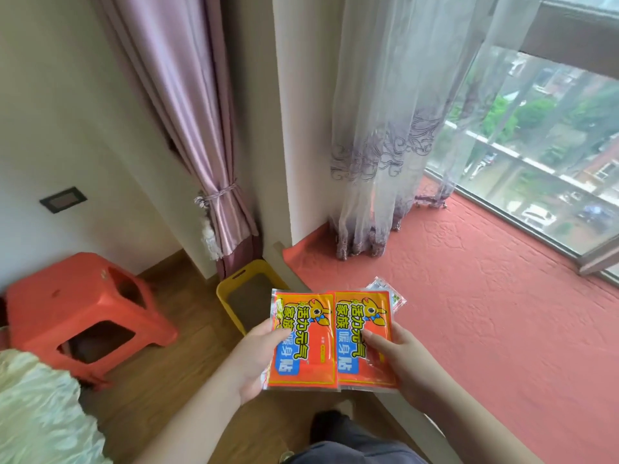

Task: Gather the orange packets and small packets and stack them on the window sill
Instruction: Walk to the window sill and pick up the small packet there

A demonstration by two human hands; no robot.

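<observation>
Head cam: my left hand (256, 360) & right hand (407, 360), fingers (376, 341) clamped, hold glossy orange foil packets (303, 343) w/ small packets (390, 296) behind; next, I reckon, stack on red-cloth window sill (485, 313).

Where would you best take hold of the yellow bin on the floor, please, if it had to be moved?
I would grip the yellow bin by the slot handle in its far wall, near the top, reaching down from above. Its mouth is open and faces up, that slot is clear, and the near rim is hidden behind the orange packets.
</observation>
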